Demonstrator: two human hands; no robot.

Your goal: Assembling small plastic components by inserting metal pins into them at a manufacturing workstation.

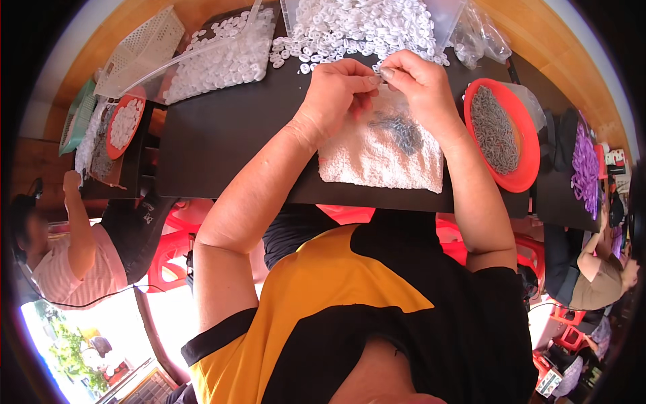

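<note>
Forearms run up mid-frame to left hand (334, 91) & right hand (418, 84), fingertips pinched together on a tiny white ring (378, 73) above the white towel (377, 158) w/ small grey pieces (402, 132), so imo one slip drops it into the white ring pile (356, 27) on the counter (222, 135).

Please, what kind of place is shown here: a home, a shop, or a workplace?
Probably a small assembly workshop for hand piecework. A big heap of small white plastic rings covers the dark table, a red bowl holds grey metal bits, and other people sit nearby at similar tables with similar parts.
</note>
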